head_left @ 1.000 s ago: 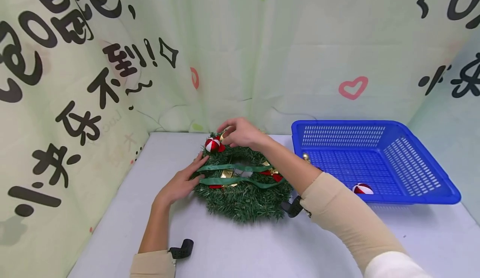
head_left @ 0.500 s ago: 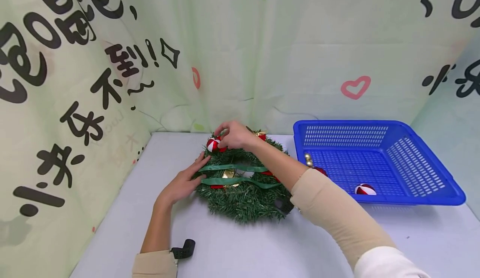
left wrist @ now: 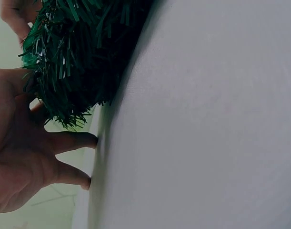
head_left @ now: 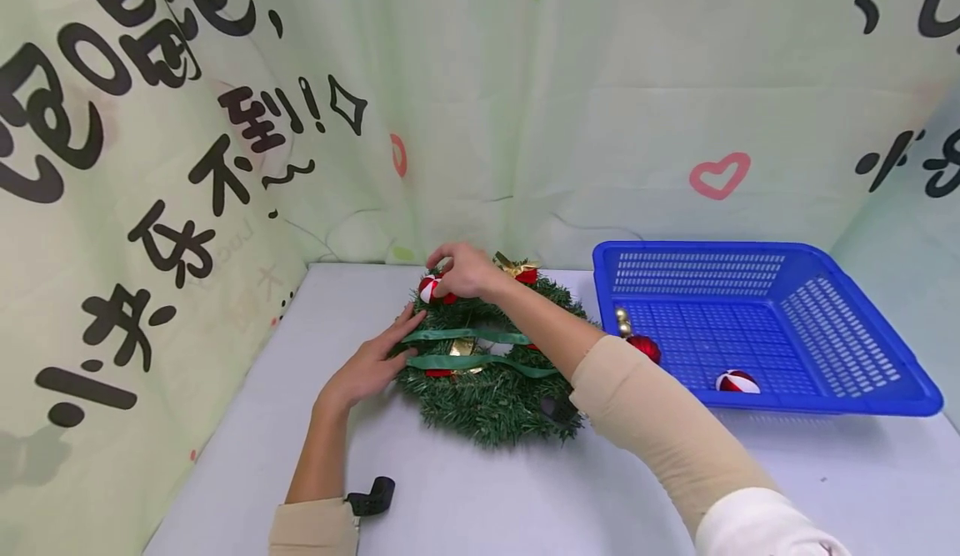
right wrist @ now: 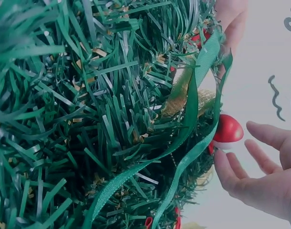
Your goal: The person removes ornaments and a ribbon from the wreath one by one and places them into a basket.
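A green tinsel wreath (head_left: 487,402) lies on the table, with two green ribbons (head_left: 480,362) across it. My left hand (head_left: 369,364) rests at its left edge with fingers extended. In the left wrist view its fingers are spread, and two fingertips meet the table. At the wreath's back left sits a red-and-white ball (right wrist: 228,129). Around this ball my right hand (head_left: 468,272) has its fingers loosely bent; in the right wrist view a small gap shows between fingertips and ball. A gold-and-red bow (head_left: 521,271) is on the wreath's back edge.
A blue plastic basket (head_left: 847,398) stands to the right. Inside are a red-and-white ball (head_left: 737,382), a shiny red ball (head_left: 645,348) and small gold balls (head_left: 622,323). A printed curtain (head_left: 600,122) hangs behind the table.
My right hand has shifted slightly left onto the red-and-white ball, and its forearm has swung left, uncovering the back bow and the red ball in the basket. The left hand stays at the wreath.
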`<state>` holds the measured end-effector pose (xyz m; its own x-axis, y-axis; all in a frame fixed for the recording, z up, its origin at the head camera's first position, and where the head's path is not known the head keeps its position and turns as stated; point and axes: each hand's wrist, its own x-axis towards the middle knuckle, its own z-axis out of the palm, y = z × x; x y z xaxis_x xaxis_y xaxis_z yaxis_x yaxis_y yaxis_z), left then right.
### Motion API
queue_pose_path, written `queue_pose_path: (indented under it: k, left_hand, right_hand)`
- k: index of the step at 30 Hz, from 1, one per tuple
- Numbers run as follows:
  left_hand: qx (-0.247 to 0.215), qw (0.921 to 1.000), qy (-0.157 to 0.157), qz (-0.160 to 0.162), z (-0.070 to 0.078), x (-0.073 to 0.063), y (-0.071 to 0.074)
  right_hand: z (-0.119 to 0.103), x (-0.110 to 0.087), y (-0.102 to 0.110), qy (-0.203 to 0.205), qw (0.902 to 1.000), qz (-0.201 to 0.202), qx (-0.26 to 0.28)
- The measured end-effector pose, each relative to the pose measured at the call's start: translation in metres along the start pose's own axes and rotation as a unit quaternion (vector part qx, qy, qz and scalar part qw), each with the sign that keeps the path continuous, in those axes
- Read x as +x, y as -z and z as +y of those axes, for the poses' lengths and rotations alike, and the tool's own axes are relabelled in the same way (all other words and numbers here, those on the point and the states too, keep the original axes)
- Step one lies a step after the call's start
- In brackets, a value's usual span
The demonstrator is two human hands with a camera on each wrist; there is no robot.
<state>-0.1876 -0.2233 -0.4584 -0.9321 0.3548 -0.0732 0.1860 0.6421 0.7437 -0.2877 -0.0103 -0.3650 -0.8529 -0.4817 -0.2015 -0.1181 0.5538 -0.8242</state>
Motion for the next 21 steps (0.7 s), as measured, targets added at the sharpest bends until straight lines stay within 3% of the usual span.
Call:
queue_pose_path:
  k: [10,21]
  left_hand:
    - [0.004,1.0000,0.000,-0.005,-0.0013,0.0012,0.0001]
    - [-0.005,1.0000,-0.007,-0.001,-0.0007,0.0008,0.0017]
  right_hand:
    - [0.0056,0.0048,-0.0017,-0.007,0.9999,-0.004,0.009]
    - [0.0065,0.0087,-0.0070,-0.002,0.9992,0.011,-0.039]
